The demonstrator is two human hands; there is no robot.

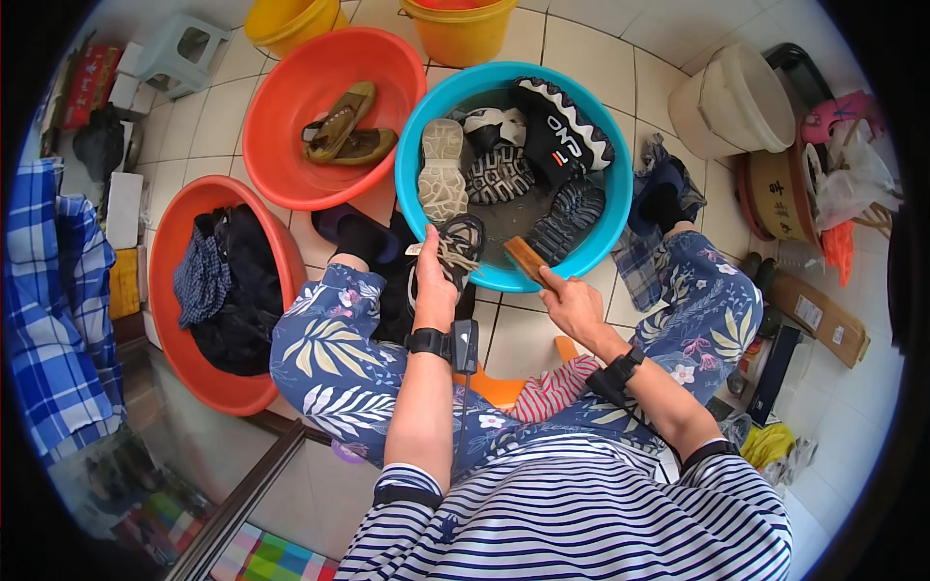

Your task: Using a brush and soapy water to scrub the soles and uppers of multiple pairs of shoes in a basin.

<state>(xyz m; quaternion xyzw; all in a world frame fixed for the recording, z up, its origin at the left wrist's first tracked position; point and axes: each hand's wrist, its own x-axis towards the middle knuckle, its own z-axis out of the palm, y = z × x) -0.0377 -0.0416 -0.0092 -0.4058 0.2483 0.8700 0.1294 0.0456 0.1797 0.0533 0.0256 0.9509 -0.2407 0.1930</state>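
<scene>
In my left hand (436, 287) I grip a dark sneaker with beige laces (459, 243), held at the near rim of a turquoise plastic basin (621, 152). A wooden-backed scrubbing brush (528, 258) is in my right hand (574, 305), its bristles facing left towards the shoe but apart from it. Murky water fills the bottom of the basin. Several shoes lie in it: a pale-soled shoe (442, 171), a black-and-white high-top (556, 134), a black lugged sole (568, 218) and a sole with a blocky tread (501, 174).
An orange-red basin (254, 138) with brown shoes (349, 131) stands back left. Nearer is another red basin (163, 305) holding dark clothes (236, 290). Yellow buckets (465, 33) stand behind, a whitish bucket (726, 102) at right. An orange stool (501, 388) shows between my legs.
</scene>
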